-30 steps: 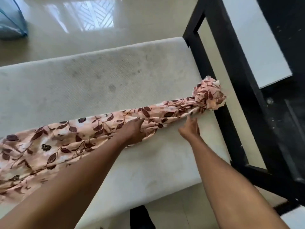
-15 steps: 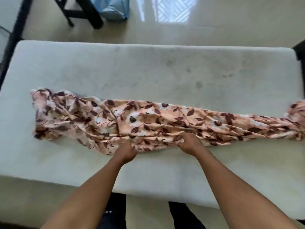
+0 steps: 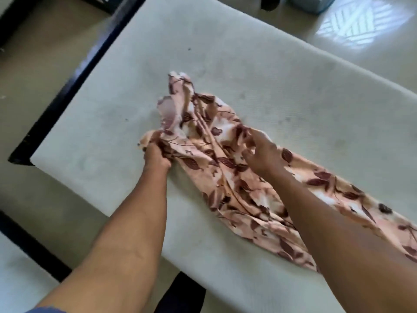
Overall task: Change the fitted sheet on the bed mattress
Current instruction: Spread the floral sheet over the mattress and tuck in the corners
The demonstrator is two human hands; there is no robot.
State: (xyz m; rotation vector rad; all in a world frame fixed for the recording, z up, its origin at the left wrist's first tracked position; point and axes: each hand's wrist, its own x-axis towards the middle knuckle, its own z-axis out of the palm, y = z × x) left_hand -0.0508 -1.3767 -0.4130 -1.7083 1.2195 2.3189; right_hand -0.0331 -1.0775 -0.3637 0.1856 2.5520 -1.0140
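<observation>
Half a second ago the floral fitted sheet (image 3: 225, 170) lay as one long roll straight across the bare mattress (image 3: 259, 71), level with its near edge, and both hands sat side by side at the middle of the roll. Now the view has swung to the sheet's left end, which has been gathered into a loose heap, with one pale flap standing up from it. The sheet's long axis runs on a slant, from that bunched end on the far left down to the near right, where it leaves the picture; the bunched end points at the mattress's far left corner. All of it lies on the mattress, well in from the left edge.

The left hand (image 3: 156, 155) has shifted to the outer end of the heap and its fingers are clenched round a fold of cloth. The right hand (image 3: 262, 152) lies on top of the sheet just beside it; its fingers (image 3: 253, 137) are spread and blurred, and I cannot tell whether they grasp any cloth.

A black bed frame (image 3: 74, 73) runs along the mattress's left edge, over a pale glossy floor (image 3: 36, 64)
</observation>
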